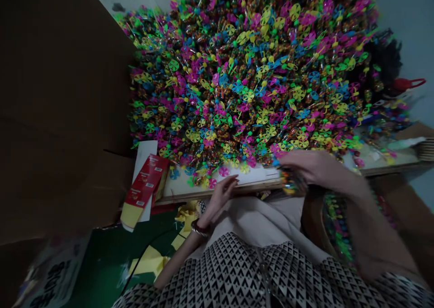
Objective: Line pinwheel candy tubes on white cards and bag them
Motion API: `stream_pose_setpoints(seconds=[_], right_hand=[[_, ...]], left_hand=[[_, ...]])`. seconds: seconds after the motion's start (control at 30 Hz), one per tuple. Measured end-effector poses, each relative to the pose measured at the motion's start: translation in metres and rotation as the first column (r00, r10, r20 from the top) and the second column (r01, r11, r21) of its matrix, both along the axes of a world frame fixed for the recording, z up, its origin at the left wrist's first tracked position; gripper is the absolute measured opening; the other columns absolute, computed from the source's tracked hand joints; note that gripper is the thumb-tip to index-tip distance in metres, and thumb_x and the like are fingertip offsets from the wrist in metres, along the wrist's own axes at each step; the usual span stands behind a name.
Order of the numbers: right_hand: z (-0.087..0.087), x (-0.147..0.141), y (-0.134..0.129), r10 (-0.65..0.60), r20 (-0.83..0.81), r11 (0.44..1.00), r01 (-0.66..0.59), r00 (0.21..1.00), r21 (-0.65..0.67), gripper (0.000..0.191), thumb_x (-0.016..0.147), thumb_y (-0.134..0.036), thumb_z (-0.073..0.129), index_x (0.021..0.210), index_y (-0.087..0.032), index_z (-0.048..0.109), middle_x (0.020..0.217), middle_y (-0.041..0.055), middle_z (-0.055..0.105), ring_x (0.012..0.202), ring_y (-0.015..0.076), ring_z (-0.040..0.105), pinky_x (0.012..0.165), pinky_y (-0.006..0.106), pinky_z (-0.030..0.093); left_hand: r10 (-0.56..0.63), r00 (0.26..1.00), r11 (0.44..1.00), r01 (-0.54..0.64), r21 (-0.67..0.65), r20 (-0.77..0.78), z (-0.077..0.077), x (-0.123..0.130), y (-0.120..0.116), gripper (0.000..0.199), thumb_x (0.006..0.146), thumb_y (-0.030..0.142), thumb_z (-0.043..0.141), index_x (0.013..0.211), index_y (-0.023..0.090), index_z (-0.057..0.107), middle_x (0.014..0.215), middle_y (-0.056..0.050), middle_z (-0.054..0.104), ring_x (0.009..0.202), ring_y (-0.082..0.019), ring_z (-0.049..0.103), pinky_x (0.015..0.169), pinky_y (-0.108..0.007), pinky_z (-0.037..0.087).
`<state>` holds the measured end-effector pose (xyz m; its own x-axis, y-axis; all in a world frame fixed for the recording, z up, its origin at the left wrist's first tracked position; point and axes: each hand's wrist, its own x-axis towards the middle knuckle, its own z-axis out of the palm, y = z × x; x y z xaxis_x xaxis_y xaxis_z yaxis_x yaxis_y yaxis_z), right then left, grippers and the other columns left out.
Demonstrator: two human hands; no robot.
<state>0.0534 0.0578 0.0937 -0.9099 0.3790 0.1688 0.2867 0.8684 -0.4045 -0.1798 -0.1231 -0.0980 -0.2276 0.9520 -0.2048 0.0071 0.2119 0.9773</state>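
My right hand [313, 165] is above the table's front edge at the right. Its fingers are wrapped round a candy-filled toy tube [288, 183], in which small multicoloured balls show; the hand hides part of it. My left hand [224, 192], with a bracelet at the wrist, rests by the table's front edge. Its fingers are stretched out and nothing shows in them. Just beyond both hands lies a large pile of candy-filled toys [237, 86] with small pink, yellow, green and blue fan wheels on top.
Red printed cards [145, 181] overhang the table edge [190, 192] at the left. A tall brown cardboard box [64, 109] walls off the left side. Yellow paper scraps [149, 260] lie on the green floor. More toys [339, 226] are in a container below my right forearm.
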Motion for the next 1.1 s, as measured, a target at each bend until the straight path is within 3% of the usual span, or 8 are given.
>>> stream_pose_setpoints(seconds=[0.2,0.33,0.43,0.53,0.67,0.83,0.97,1.1], right_hand=[[-0.090,-0.137,-0.049,0.166,0.373,0.970,-0.218,0.913,0.103,0.030,0.093,-0.013,0.045,0.116,-0.025,0.059,0.095,0.0051,0.068,0.083,0.0178,0.064,0.067,0.027,0.046],[-0.141,-0.173,-0.073,0.051,0.379,0.984,-0.110,0.924,0.137,0.028,0.094,-0.013,0.043,0.117,-0.020,0.058,0.103,0.0096,0.066,0.097,0.0203,0.062,0.081,0.033,0.046],[-0.151,-0.150,-0.072,-0.025,0.224,0.982,-0.018,0.974,0.190,0.029,0.093,-0.013,0.044,0.118,-0.020,0.057,0.112,0.0099,0.063,0.109,0.0221,0.055,0.091,0.037,0.042],[-0.144,-0.085,-0.058,-0.147,0.070,0.971,0.131,0.987,0.198,0.029,0.095,-0.018,0.042,0.119,-0.021,0.058,0.107,0.0083,0.063,0.103,0.0209,0.053,0.091,0.036,0.040],[-0.147,0.009,-0.030,-0.445,0.108,0.876,0.407,0.889,0.259,0.029,0.094,-0.021,0.045,0.119,-0.023,0.059,0.109,0.0096,0.061,0.103,0.0250,0.051,0.085,0.038,0.042],[-0.182,0.044,0.003,-0.418,0.112,0.904,0.400,0.902,0.154,0.023,0.093,-0.021,0.046,0.103,-0.021,0.066,0.107,0.0088,0.058,0.094,0.0204,0.057,0.079,0.032,0.047],[-0.175,0.046,0.011,-0.376,0.004,0.925,0.376,0.926,0.053,0.024,0.094,-0.024,0.043,0.095,-0.022,0.067,0.106,0.0079,0.059,0.094,0.0201,0.059,0.082,0.033,0.048],[-0.149,0.063,-0.004,-0.311,0.029,0.944,0.313,0.950,-0.105,0.022,0.095,-0.029,0.043,0.098,-0.024,0.064,0.107,0.0067,0.059,0.099,0.0210,0.059,0.084,0.034,0.048]], left_hand=[[0.491,0.871,0.863,-0.487,0.134,0.006,0.015,-0.035,-0.007,0.042,0.091,0.049,0.050,0.115,0.017,0.062,0.100,-0.008,0.069,0.090,-0.018,0.065,0.082,-0.031,0.053],[0.544,0.821,0.834,-0.507,0.218,-0.172,0.013,-0.037,-0.023,0.035,0.094,0.043,0.048,0.117,0.020,0.060,0.104,-0.007,0.068,0.097,-0.017,0.063,0.091,-0.033,0.049],[0.479,0.804,0.873,-0.395,0.285,-0.353,0.005,-0.030,-0.029,0.030,0.095,0.036,0.048,0.118,0.021,0.060,0.109,-0.008,0.066,0.102,-0.019,0.061,0.093,-0.035,0.047],[0.340,0.742,0.925,-0.151,0.350,-0.578,0.001,-0.024,-0.022,0.028,0.095,0.029,0.048,0.120,0.023,0.059,0.114,-0.008,0.064,0.107,-0.020,0.058,0.094,-0.037,0.045],[0.080,0.464,0.976,0.144,0.164,-0.882,-0.001,-0.024,0.007,0.028,0.093,0.028,0.051,0.120,0.025,0.059,0.117,-0.010,0.062,0.108,-0.025,0.054,0.090,-0.040,0.044],[-0.160,0.177,0.937,0.336,-0.093,-0.971,-0.010,-0.038,0.045,0.021,0.090,0.018,0.050,0.105,0.022,0.064,0.105,-0.010,0.062,0.101,-0.025,0.054,0.087,-0.039,0.042],[-0.180,0.197,0.907,0.413,-0.085,-0.964,0.011,-0.042,0.044,0.020,0.092,0.015,0.046,0.093,0.021,0.065,0.095,-0.008,0.063,0.093,-0.023,0.054,0.084,-0.037,0.041],[-0.226,0.374,0.908,0.416,-0.055,-0.900,0.039,-0.037,0.021,0.020,0.094,0.022,0.046,0.092,0.021,0.066,0.086,-0.006,0.063,0.086,-0.021,0.056,0.082,-0.035,0.041]])
